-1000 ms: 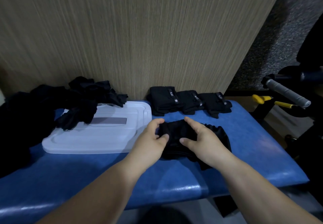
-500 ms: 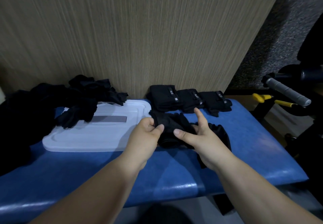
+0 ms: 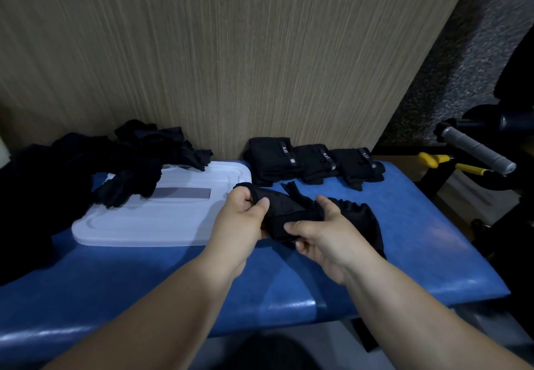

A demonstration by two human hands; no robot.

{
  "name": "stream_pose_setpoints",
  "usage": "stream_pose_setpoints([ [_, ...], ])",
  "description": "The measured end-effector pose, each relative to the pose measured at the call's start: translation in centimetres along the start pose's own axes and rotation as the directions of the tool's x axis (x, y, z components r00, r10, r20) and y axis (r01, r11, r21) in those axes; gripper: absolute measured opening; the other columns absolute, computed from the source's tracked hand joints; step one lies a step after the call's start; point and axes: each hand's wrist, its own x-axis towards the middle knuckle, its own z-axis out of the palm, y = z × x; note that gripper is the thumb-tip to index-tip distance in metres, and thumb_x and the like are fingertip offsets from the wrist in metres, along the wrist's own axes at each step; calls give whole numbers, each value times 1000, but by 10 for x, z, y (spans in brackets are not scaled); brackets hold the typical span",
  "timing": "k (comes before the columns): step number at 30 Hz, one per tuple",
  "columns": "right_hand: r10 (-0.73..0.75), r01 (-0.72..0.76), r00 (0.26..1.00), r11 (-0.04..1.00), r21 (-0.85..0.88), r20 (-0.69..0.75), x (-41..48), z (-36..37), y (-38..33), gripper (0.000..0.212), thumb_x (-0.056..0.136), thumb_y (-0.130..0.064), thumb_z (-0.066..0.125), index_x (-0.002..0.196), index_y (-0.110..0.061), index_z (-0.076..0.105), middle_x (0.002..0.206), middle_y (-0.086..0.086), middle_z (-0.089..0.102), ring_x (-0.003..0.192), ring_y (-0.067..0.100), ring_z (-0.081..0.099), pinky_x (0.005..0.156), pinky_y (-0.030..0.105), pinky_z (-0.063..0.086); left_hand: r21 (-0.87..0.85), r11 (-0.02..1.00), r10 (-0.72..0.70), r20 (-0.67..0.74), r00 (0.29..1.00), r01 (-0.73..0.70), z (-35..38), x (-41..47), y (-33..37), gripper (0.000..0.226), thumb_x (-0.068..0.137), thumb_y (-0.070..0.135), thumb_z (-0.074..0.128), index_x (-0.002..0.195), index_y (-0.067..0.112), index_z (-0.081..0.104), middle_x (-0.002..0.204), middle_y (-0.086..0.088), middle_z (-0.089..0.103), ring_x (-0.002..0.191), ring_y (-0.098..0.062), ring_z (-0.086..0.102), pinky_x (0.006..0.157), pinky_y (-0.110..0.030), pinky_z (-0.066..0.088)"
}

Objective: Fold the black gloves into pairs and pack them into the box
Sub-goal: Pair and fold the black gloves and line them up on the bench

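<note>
Three folded pairs line the worktop while the left hand and right hand grip the gloves just before them, mid-fold; next, likely, the loose cuff needs wrapping round before the bundle joins the pairs.

The left hand and right hand are bare; the left forearm and right forearm are uncovered too.

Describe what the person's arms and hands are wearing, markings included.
Nothing is worn. The left hand and right hand are bare, without gloves, and both forearms are bare, with no sleeves in view. No watch, ring, band or marking shows.
</note>
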Motion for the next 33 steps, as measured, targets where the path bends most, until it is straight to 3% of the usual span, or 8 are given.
stream_pose_setpoints([
  [8,-52,83,988,973,-215,147,-11,-8,-11,87,78,1,74,141,-39,31,86,5,70,67,13,61,60,25,48,-80,993,-92,-1,996,91,-2,2,5,28,93,-8,36,102,15,50,111,-18,64,102,-32,64,73,-37,58],
  [14,-162,169,985,966,-195,54,-1,-15,-11,27,91,-56,51,118,-55,50,123,-6,64,117,14,58,102,39,44,-87,987,-129,60,990,134,1,2,5,43,86,-13,36,113,18,50,116,-16,63,107,-33,63,90,-53,53],
  [18,-206,204,979,961,-185,7,3,-16,-10,20,101,-22,48,101,-36,62,101,5,70,90,16,67,77,31,54,-133,978,-143,135,981,161,3,-2,3,30,93,-2,42,113,18,54,111,-11,69,102,-27,66,85,-45,56],
  [21,-229,238,971,950,-200,66,5,-16,-5,30,97,-8,53,100,-36,63,119,-1,66,105,15,64,87,32,55,-112,984,-130,110,985,142,5,0,-1,15,100,17,45,113,20,53,108,-6,70,99,-23,68,84,-42,56],
  [25,-309,299,951,884,-359,30,1,-15,-5,29,93,-10,60,107,-35,63,106,-13,66,83,4,64,67,14,52,52,996,-66,-4,998,66,4,8,-10,17,99,18,46,110,30,52,112,0,67,102,-21,65,93,-48,52],
  [28,-372,313,928,788,-530,-6,-1,-15,-5,34,92,-16,63,121,-33,60,118,-12,55,81,1,58,66,5,46,245,965,105,-25,994,-96,3,9,-12,36,95,12,49,120,37,41,114,8,63,105,-15,61,94,-35,49],
  [31,-402,318,913,603,-732,66,-2,-15,-3,42,94,-23,60,135,-24,52,133,-7,46,100,-1,52,76,-7,34,601,766,286,3,958,-230,2,4,-9,56,92,10,53,141,29,31,134,8,42,118,-12,48,89,-17,33],
  [33,-389,294,912,400,-868,130,-4,-16,1,48,96,-33,55,141,-20,46,143,-2,38,125,8,41,95,2,28,781,552,388,69,919,-292,0,2,-11,54,92,14,53,142,25,34,145,6,29,129,-15,33,98,-18,25],
])
